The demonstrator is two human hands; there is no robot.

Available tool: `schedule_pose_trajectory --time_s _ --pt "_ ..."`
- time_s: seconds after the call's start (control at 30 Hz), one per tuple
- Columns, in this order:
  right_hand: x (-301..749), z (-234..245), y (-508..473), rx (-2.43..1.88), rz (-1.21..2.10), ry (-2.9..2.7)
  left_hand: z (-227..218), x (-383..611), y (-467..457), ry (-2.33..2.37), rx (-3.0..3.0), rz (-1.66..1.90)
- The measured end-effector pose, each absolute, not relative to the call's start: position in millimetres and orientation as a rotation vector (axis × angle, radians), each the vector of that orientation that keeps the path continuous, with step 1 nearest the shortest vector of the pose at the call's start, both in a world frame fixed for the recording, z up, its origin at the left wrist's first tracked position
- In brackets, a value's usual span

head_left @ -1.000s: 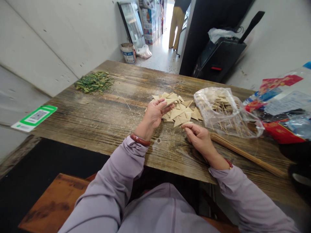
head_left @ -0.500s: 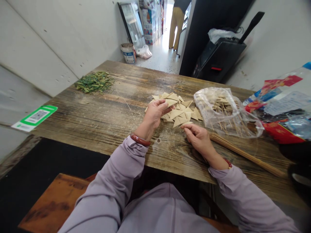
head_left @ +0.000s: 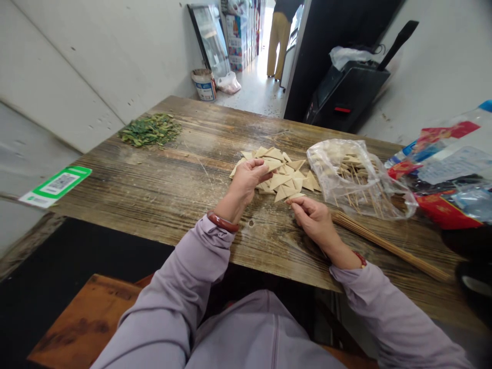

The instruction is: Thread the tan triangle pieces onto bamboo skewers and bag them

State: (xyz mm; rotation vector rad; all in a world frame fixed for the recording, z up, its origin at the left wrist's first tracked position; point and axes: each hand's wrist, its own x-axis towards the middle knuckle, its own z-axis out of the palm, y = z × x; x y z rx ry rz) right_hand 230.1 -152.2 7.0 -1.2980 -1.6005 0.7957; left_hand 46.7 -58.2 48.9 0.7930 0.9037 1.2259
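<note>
My left hand point(head_left: 249, 178) is closed on a flat, tan triangular piece of tofu skin point(head_left: 273, 165), pinched between thumb and fingers. Beneath and beyond it spreads a pile of similar triangles point(head_left: 295, 179) on the wooden table. My right hand point(head_left: 313, 218) is closed near the pile's front edge, its fingertips pinching what appears to be a thin bamboo skewer point(head_left: 288, 201), mostly hidden by the hand. To the right of that hand lies a bundle of bamboo skewers point(head_left: 388, 246). Behind the bundle, a clear plastic bag point(head_left: 319, 154) holds skewered tan pieces.
Chopped green leaves point(head_left: 149, 129) are heaped at the table's far left, with a green QR-code card point(head_left: 57, 185) nearer me. Plastic packages point(head_left: 449, 205) crowd the right side. Past the table stand a black bin-like box point(head_left: 346, 95), a bucket point(head_left: 203, 84) and a person point(head_left: 279, 41).
My left hand has tilted slightly, still gripping the triangle. The right hand has stayed nearly in place.
</note>
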Motion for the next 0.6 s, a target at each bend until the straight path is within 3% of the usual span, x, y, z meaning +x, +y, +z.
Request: schedule_pose_trajectory --time_s 0.6 --pt "227.2 3.1 -149.0 -1.300 0.831 -1.492 46.6 50.6 -61.0 0.781 0.706 1.086"
